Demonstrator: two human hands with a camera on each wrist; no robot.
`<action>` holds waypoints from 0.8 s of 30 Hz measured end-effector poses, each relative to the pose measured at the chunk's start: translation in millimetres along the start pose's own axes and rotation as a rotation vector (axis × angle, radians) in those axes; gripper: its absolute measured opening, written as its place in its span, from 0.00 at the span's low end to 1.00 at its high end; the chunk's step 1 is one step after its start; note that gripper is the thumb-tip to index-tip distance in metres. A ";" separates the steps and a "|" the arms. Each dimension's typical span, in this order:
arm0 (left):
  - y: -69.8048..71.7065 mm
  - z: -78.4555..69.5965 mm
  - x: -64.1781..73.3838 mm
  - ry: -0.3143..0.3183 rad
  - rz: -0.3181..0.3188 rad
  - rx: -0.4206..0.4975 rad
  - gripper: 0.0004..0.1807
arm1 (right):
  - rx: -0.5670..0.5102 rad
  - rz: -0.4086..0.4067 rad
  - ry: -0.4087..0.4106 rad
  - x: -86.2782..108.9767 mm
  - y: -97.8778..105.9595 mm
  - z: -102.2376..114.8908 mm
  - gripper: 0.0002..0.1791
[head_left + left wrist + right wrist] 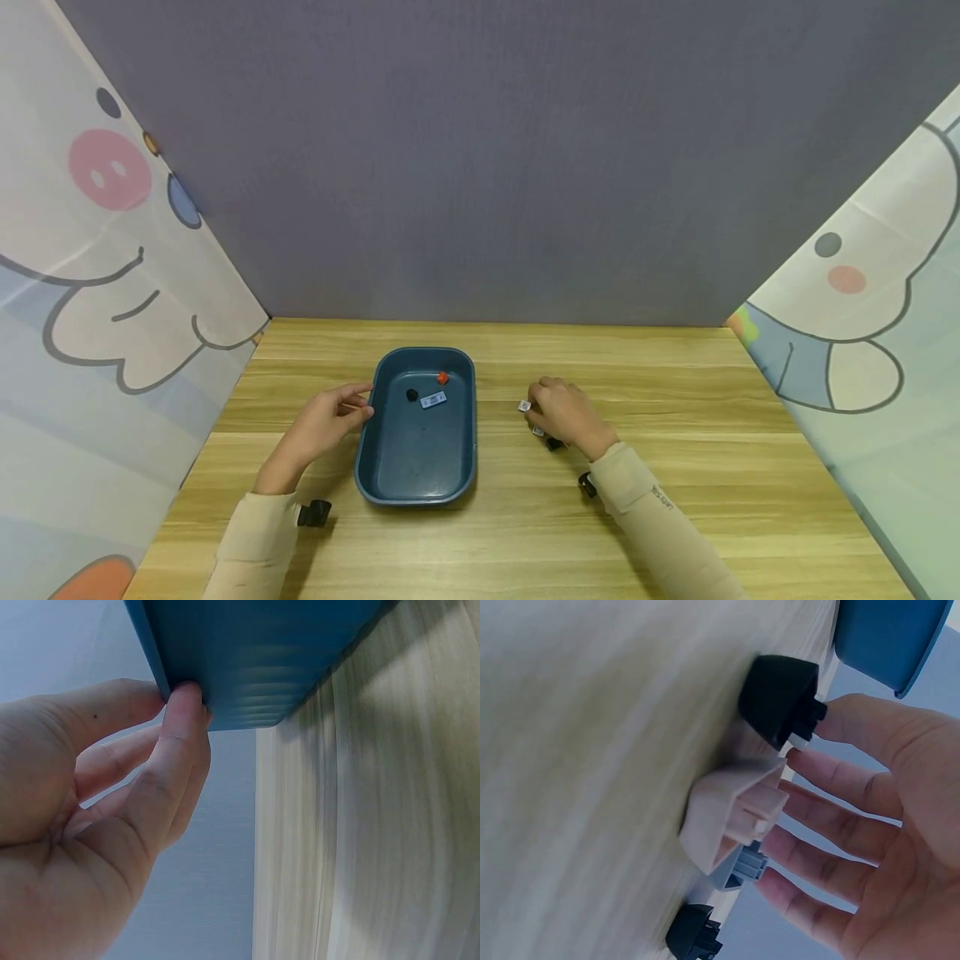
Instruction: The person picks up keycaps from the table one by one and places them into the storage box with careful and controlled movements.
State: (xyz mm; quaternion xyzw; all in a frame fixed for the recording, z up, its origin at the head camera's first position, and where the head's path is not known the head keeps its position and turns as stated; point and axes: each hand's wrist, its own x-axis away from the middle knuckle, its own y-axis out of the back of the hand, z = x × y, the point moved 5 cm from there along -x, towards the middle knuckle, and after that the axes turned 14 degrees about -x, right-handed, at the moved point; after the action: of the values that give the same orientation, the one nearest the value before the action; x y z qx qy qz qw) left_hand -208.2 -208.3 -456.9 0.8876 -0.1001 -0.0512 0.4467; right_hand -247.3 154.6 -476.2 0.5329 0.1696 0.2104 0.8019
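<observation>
My left hand [324,425] pinches the left rim of the blue tray [423,497], thumb on one side of the wall and fingers on the other. Across the table, my right hand [570,414] holds a white keycap [524,406] between thumb and index fingertip. A second white keycap [537,431] and a black keycap [554,444] lie under that hand. The right wrist view shows a large black keycap [776,697], a pale pinkish keycap [709,810], a grey keycap [746,866] and a smaller black keycap [690,930], hollow undersides showing.
Inside the tray's far half lie a small black piece [412,395], an orange-red piece [442,378] and a pale blue printed bar [433,400]. A grey panel [495,167] rises behind the wooden table [525,542], with cartoon-printed sheets at both sides.
</observation>
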 end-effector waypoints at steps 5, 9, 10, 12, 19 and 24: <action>-0.1 -0.8 0.0 0.004 0.008 0.003 0.24 | 0.002 0.005 -0.003 -0.7 3.0 1.3 0.06; 0.2 -1.2 -0.2 0.001 0.010 0.003 0.24 | -0.005 -0.029 0.030 -1.3 9.5 6.0 0.07; 0.3 -1.3 -0.3 0.000 0.009 0.003 0.24 | -0.008 -0.038 0.043 -1.5 11.5 7.7 0.08; 0.4 -1.3 -0.3 -0.001 0.009 0.002 0.24 | -0.018 -0.059 0.061 -1.8 15.5 11.1 0.09; 0.6 -1.8 -0.5 -0.006 0.000 -0.008 0.24 | -0.032 -0.090 0.100 -6.9 27.0 24.4 0.10; 0.2 -1.3 -0.2 0.002 -0.001 -0.014 0.24 | -0.035 -0.094 0.115 -13.9 35.4 38.7 0.11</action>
State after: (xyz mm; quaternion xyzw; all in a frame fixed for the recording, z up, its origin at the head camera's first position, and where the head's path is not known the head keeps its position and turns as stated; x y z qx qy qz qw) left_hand -208.2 -207.4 -456.0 0.8846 -0.0991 -0.0513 0.4529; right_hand -245.5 129.2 -428.3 0.4972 0.2363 0.2059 0.8091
